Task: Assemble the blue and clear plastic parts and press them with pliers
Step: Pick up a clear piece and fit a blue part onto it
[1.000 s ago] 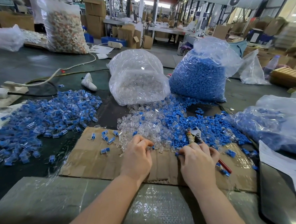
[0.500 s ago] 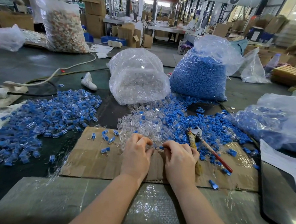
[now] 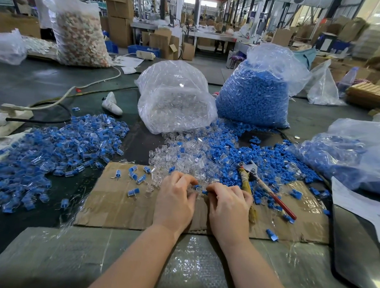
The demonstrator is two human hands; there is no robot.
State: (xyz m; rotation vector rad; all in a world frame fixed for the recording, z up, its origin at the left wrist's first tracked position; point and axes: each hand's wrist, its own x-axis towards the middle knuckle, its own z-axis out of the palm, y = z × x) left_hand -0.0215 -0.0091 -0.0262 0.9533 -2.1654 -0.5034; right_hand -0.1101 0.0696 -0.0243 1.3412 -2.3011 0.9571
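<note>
Pliers (image 3: 252, 180) now released beside right hand (image 3: 228, 208); blue part (image 3: 197, 187) between fingers (image 3: 215, 187).

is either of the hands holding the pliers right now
No: the pliers lie on the cardboard beside the right hand, and neither it nor the left hand grips them.

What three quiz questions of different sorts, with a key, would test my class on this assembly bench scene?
1. True or false: the pliers lie on the cardboard sheet, to the right of the right hand.
2. Which bag stands further right: A, the bag of clear parts, or B, the bag of blue parts?
3. Fill in: the left hand and right hand meet over a small ____ part.

Key: 1 true. 2 B. 3 blue.
</note>
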